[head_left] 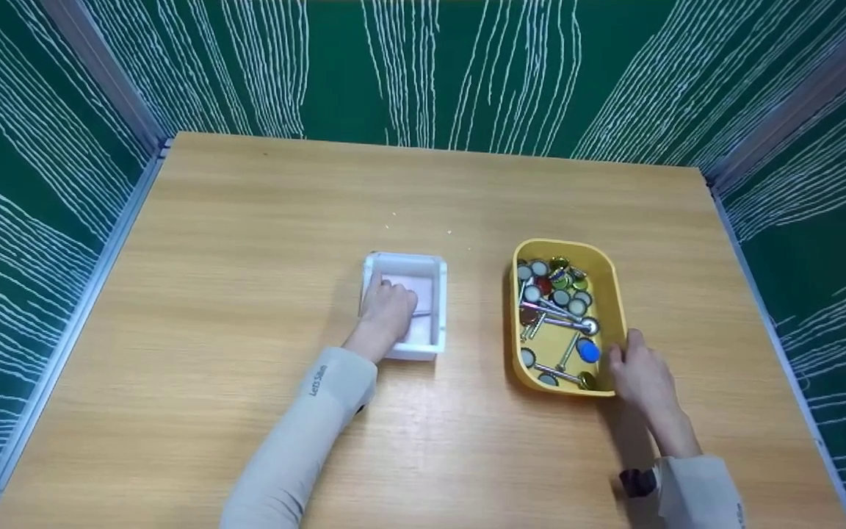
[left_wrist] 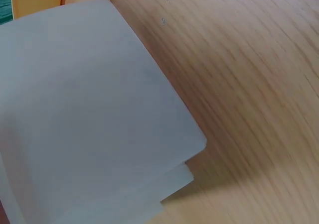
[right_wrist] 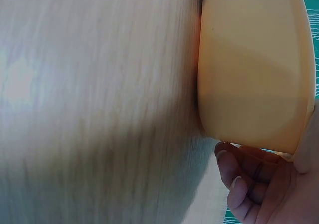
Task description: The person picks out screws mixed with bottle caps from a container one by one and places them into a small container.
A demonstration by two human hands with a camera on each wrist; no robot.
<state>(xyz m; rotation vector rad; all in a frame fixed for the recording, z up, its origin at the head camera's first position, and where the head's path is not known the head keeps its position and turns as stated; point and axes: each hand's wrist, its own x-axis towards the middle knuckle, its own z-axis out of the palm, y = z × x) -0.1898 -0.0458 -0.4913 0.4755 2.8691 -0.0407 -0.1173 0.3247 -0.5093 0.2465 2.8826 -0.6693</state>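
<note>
Caps [head_left: 561, 297] could spill if the right hand [head_left: 645, 376], curled round the tub [right_wrist: 259, 69], tips it. The left hand's [head_left: 387, 312] grip is unclear

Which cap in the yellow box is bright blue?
The blue cap by the right wall of the yellow box, close to the right hand. The other caps look mostly grey or green.

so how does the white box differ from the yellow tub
The yellow tub is larger than the white box. The tub has broadly rounded corners; the box's are squarer. The right hand grips the tub's edge, while the left hand is inside the box. Both are open-topped and stand on the wooden table.
</note>
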